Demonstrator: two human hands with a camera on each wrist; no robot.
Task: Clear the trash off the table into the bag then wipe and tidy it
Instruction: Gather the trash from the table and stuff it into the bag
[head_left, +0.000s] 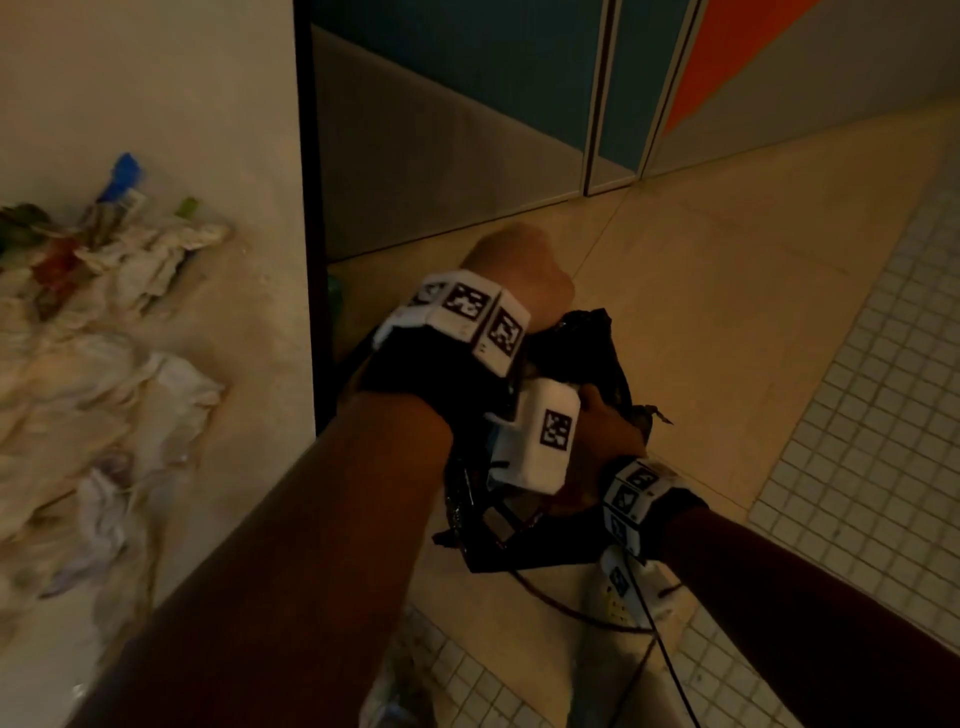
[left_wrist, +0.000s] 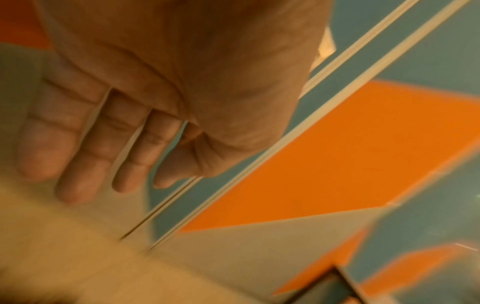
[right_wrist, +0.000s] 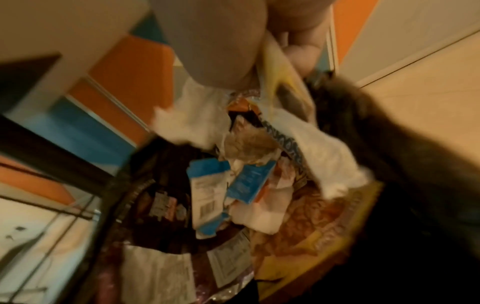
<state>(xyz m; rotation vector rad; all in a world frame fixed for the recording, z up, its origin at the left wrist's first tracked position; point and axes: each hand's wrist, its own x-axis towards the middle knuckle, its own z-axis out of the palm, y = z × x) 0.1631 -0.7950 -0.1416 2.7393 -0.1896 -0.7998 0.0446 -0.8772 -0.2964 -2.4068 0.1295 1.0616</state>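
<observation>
A black trash bag (head_left: 587, 343) hangs off the table's right edge, above the floor. In the right wrist view it holds wrappers (right_wrist: 207, 195) and crumpled tissues (right_wrist: 259, 214). My right hand (head_left: 608, 421) is at the bag's mouth, thumb and fingers pinching a flat yellow-edged wrapper (right_wrist: 275, 67). My left hand (head_left: 519, 265) hovers just beyond the bag; its fingers (left_wrist: 78, 154) are straight and hold nothing. Crumpled tissues and wrappers (head_left: 104, 291) lie in a heap on the pale table (head_left: 249, 364) at the left.
The table's dark edge (head_left: 311, 208) runs down beside my left arm. Teal and orange cabinet panels (head_left: 727, 78) stand behind. Beige floor (head_left: 727, 286) and small white tiles (head_left: 883, 415) lie below, with a dark cable (head_left: 670, 670) trailing across.
</observation>
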